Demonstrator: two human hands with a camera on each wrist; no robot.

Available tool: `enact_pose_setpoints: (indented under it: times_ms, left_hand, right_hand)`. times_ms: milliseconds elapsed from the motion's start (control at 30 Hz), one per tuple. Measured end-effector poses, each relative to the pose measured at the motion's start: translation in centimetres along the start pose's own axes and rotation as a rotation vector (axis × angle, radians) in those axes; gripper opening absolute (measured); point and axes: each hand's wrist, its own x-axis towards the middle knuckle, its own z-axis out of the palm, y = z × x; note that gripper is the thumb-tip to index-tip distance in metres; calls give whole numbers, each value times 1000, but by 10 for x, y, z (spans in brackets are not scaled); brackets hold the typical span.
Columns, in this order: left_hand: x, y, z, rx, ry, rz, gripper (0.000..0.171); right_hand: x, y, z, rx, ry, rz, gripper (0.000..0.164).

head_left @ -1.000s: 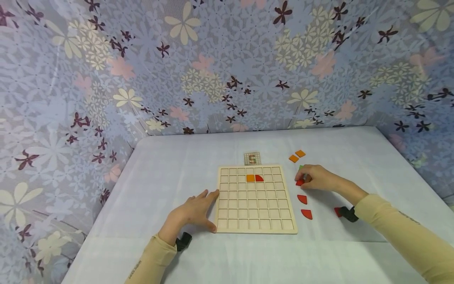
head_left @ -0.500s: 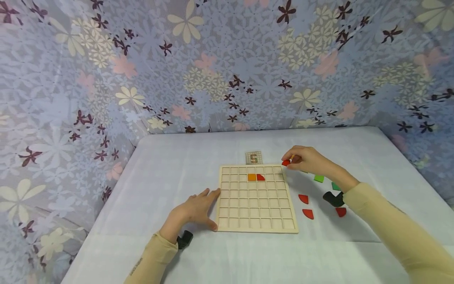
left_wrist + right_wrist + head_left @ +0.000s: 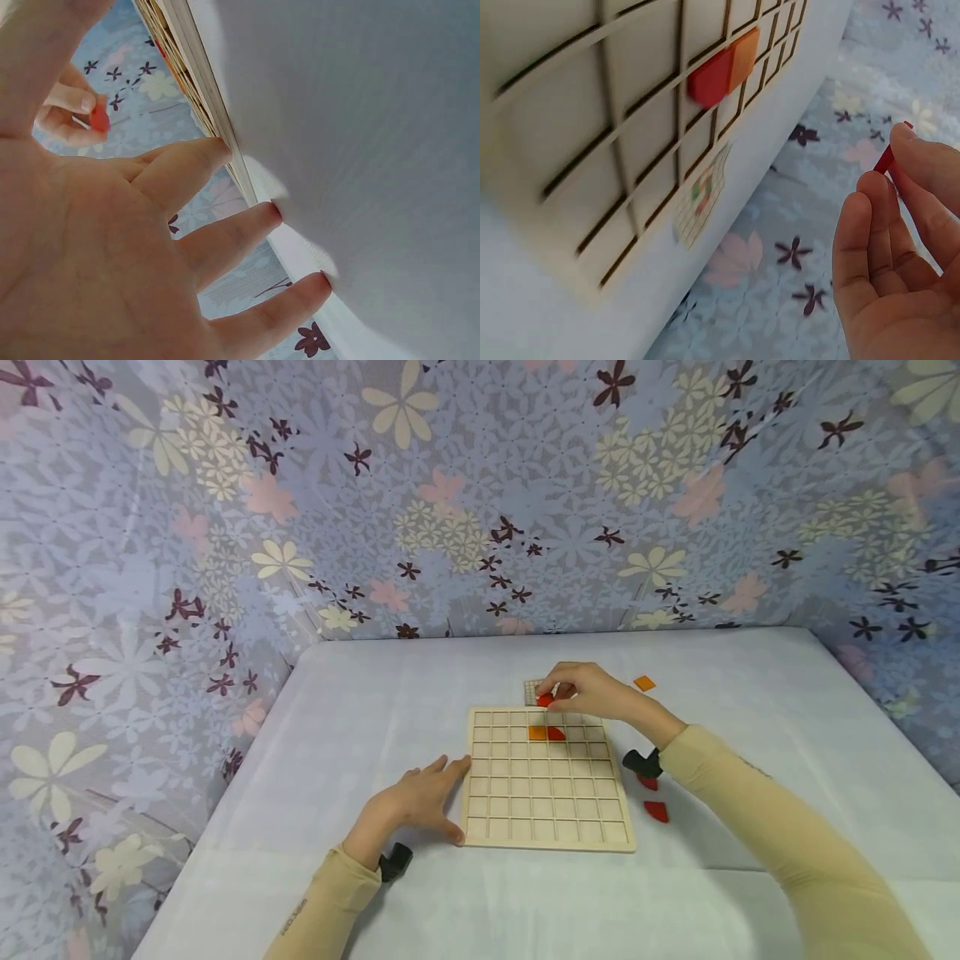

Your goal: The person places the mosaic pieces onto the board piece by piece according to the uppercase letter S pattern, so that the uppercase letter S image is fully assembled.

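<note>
A pale wooden grid board (image 3: 543, 785) lies on the white-covered table. In its upper rows an orange square tile (image 3: 537, 732) and a red quarter-round tile (image 3: 556, 733) sit side by side in neighbouring cells. My right hand (image 3: 588, 689) pinches another red tile (image 3: 545, 700) between thumb and fingers, held above the board's far edge. That tile also shows thin and edge-on in the right wrist view. My left hand (image 3: 423, 797) rests on the table with spread fingers; its thumb and a fingertip touch the board's left edge.
A small pattern card (image 3: 531, 692) lies beyond the board, partly hidden by my right hand. Right of the board are red quarter-round tiles (image 3: 656, 812), one partly covered by the black wrist camera (image 3: 642, 763). An orange tile (image 3: 645, 682) lies at the far right.
My right hand has picked up a red tile from the right of the board and carried it leftward to the board's far edge. The left hand has stayed at the board's left side.
</note>
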Motion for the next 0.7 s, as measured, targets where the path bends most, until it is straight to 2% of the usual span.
enact_pose_setpoints:
  times_ms: [167, 333, 567, 700]
  left_hand:
    - [0, 0, 0, -5, -1, 6, 111]
    - [1, 0, -1, -4, -4, 0, 111]
    - [2, 0, -1, 3, -14, -3, 111]
    - [2, -1, -1, 12, -13, -7, 111]
  right_hand:
    - [14, -4, 13, 8, -39, -26, 25]
    - [26, -2, 26, 2, -94, 18, 24]
    - [37, 10, 43, -70, -207, 4, 23]
    - [39, 13, 50, -117, -230, 12, 21]
